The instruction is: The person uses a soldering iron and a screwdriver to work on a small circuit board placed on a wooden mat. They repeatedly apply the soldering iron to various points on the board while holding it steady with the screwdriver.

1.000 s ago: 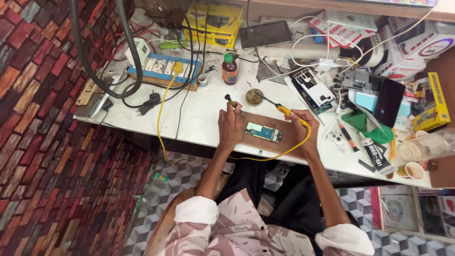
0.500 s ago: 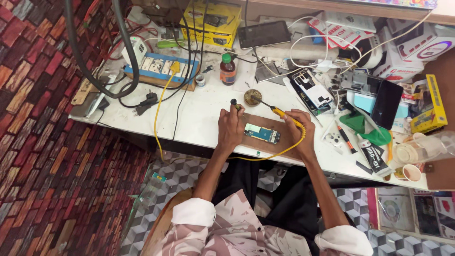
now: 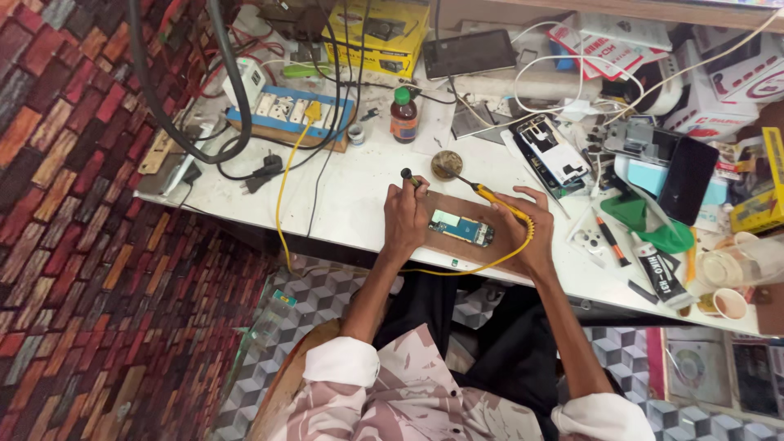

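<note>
Fingers (image 3: 406,189) of the left hand (image 3: 406,219) are curled tight around a small dark-tipped tool (image 3: 411,178), holding it upright just left of the board. The right hand (image 3: 527,231) has its fingers pinched on a yellow-handled soldering iron (image 3: 490,194), whose thin tip reaches up-left to a round brass tip-cleaner tin (image 3: 447,164). The yellow cord (image 3: 490,260) loops under that wrist and runs back along the desk edge.

Between both hands lies a phone circuit board (image 3: 462,228), greenish-blue, sitting on a brown wooden work pad (image 3: 457,245) near the front edge of the white desk (image 3: 359,204).

Further back there's a small brown bottle with a red cap (image 3: 403,115), and beside it to the left a blue power strip (image 3: 291,114) with a yellow plug in it. To the right sits an opened phone (image 3: 549,152) with its back off, tangled white cables (image 3: 563,77) above it. At the far back, a yellow box (image 3: 384,28) and a dark tablet (image 3: 469,54) lie flat. Green cloth (image 3: 653,220) and a tube (image 3: 656,273) rest off to the right side.
</note>
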